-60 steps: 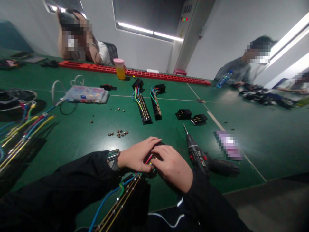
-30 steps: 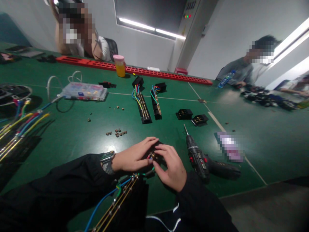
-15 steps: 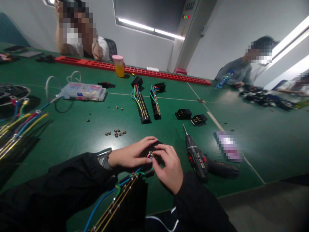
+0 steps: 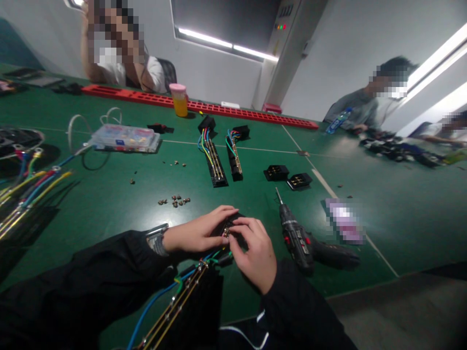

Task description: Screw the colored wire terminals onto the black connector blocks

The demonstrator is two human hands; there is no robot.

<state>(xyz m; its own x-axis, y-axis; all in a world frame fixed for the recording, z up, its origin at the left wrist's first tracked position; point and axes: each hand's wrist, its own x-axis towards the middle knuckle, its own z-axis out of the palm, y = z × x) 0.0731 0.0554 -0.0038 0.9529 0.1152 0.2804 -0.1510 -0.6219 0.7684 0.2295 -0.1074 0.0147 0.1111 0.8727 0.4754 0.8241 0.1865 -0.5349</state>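
Note:
Between my hands is a black socket block (image 4: 236, 214) with small brass terminals, mostly hidden by my fingers. My left hand (image 4: 200, 233) is wrapped around its left side, thumb toward the front. At the terminals, my right hand (image 4: 255, 253) has its thumb and fingers pinched together; whatever they hold is too small to make out. Blue and green wires lead from the block to a long black strip with brass bars (image 4: 171, 311), close to my body. Beyond my left hand, several small screws (image 4: 177, 200) lie in a loose pile.
A cordless screwdriver (image 4: 302, 238) lies right of my hands, beside a blurred purple item (image 4: 344, 219). Two black sockets (image 4: 299, 181) and two wired strips (image 4: 215, 165) are farther back. A clear parts box (image 4: 126, 138) and wired brass bars (image 4: 29, 199) sit left. People sit across the table.
My right fingertips have shifted slightly over the terminals, and a little more wire shows below them. My left hand keeps its place. The view has moved very slightly.

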